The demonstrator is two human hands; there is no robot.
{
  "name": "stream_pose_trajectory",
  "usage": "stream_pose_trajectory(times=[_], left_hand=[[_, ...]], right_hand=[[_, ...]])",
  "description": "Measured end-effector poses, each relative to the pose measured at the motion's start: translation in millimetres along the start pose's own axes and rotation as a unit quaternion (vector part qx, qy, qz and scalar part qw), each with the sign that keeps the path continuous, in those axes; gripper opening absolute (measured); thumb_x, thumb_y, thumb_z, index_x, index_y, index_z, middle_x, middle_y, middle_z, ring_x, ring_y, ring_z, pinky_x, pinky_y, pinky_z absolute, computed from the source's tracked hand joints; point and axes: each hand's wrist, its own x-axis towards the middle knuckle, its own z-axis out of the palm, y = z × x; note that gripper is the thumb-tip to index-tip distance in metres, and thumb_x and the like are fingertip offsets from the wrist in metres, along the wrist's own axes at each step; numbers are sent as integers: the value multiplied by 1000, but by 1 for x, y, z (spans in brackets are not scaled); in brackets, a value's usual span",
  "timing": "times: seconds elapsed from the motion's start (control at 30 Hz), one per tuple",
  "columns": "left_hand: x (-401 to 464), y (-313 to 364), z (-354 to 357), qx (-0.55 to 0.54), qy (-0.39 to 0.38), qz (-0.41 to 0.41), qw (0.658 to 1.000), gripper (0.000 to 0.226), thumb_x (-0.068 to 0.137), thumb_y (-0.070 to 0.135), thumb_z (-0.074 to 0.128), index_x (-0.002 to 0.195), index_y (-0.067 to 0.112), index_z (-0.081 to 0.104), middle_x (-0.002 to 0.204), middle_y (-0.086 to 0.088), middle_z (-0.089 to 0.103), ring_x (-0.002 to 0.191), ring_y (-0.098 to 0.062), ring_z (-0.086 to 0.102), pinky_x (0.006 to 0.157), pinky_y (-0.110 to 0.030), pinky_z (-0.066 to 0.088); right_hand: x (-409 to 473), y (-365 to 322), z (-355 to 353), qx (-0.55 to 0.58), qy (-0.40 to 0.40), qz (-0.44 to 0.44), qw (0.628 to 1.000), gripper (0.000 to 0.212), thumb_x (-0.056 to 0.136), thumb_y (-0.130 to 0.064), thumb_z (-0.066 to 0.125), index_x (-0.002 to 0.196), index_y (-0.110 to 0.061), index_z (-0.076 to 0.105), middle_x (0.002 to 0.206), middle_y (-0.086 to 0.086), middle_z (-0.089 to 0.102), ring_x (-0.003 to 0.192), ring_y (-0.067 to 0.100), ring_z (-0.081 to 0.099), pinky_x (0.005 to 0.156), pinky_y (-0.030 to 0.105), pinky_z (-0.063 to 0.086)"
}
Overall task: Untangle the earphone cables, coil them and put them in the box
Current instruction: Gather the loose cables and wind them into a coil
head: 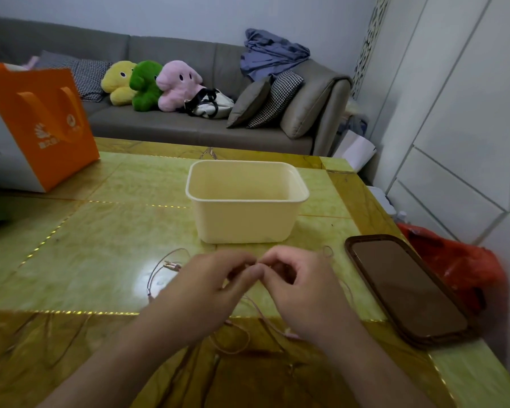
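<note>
Nearest, at six o'clock: two bare forearms reaching in over the dark gold border of the table [109,231]. Between the wrists, a pinkish earphone cable [233,344] lying slack in a small loop on the tabletop, strands trailing up toward the fingers. Just beyond, left hand [209,287] and right hand [301,287] brought together fingertip to fingertip, fingers curled, both pinching the cable at one spot where they meet; exact run of the strand inside the pinch too small to tell. From the left hand toward nine o'clock, more cable sweeping out in an arc, long axis roughly left to right, with a pair of earbuds [171,265] lying side by side on the glossy green surface, tips pointing toward three o'clock. At about two o'clock of the right hand, a tiny curl of cable [328,251]. At three o'clock, a dark phone [407,287] in a brown case, face up, long axis running from eleven to five o'clock. Straight ahead at twelve o'clock, just past the hands, an open cream box [245,222], long axis left to right. Farther, at ten o'clock, an orange paper bag [44,125] standing upright. Farthest, a grey sofa [171,125] carrying yellow, green and pink plush toys [147,83].
</note>
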Motion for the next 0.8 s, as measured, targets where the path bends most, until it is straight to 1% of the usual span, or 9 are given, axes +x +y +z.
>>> stream_pose_trajectory(times=[0.13,0.3,0.37,0.43,0.5,0.57,0.63,0.7,0.8], left_hand=[[7,-20,-8,17,149,-94,984,27,101,24,63,75,25,68,67,10,60,66,-5,58,58,-15,38],[10,-45,-31,56,253,-229,938,24,107,20,53,92,16,72,76,2,62,64,-12,55,49,-21,33],[10,-55,-31,67,254,-246,933,22,106,20,52,104,14,72,95,-2,69,85,-20,64,64,-26,45],[8,-48,-28,71,206,-223,950,26,106,21,54,128,19,67,128,-1,65,120,-23,61,96,-33,47],[6,-29,-23,19,148,-128,980,37,106,27,56,142,31,59,144,16,55,135,-5,51,106,-17,37],[2,-3,-16,-56,47,-53,996,32,105,38,56,135,39,65,134,28,62,126,11,54,98,-7,41],[1,7,-4,-42,-31,-14,999,19,105,39,56,111,34,74,99,27,73,96,8,66,80,-19,52],[2,0,3,17,16,-14,1000,20,104,29,59,87,29,68,74,28,65,70,5,60,62,-19,43],[8,-17,-10,26,200,-103,974,25,102,19,59,79,20,68,60,14,59,57,-4,54,53,-18,35]], right_hand=[[1,3,-8,3,12,12,1000,15,96,-21,74,82,-23,73,61,3,59,52,3,47,50,25,38],[5,6,-30,37,87,17,995,22,96,-15,76,74,-19,72,62,3,61,54,11,51,49,28,42],[6,7,-36,51,132,11,990,22,96,-13,76,75,-19,73,67,10,63,59,24,55,53,35,46],[6,7,-35,44,133,0,990,21,97,-13,75,76,-19,73,67,10,62,63,28,55,55,38,47],[4,6,-26,13,79,-13,997,20,97,-16,75,78,-22,73,62,1,60,54,14,50,49,33,41],[1,3,-12,-18,27,-28,999,16,97,-20,76,82,-24,74,61,-7,60,54,5,50,51,24,39],[0,3,-2,-63,14,-57,996,11,95,-23,76,85,-25,74,66,-10,63,60,8,57,54,26,42],[0,5,-1,-67,18,-58,996,11,95,-23,77,85,-26,73,65,-5,61,58,10,55,52,25,41],[2,8,-17,-12,46,-22,999,15,95,-16,76,86,-27,72,66,1,60,54,7,50,48,27,42]])
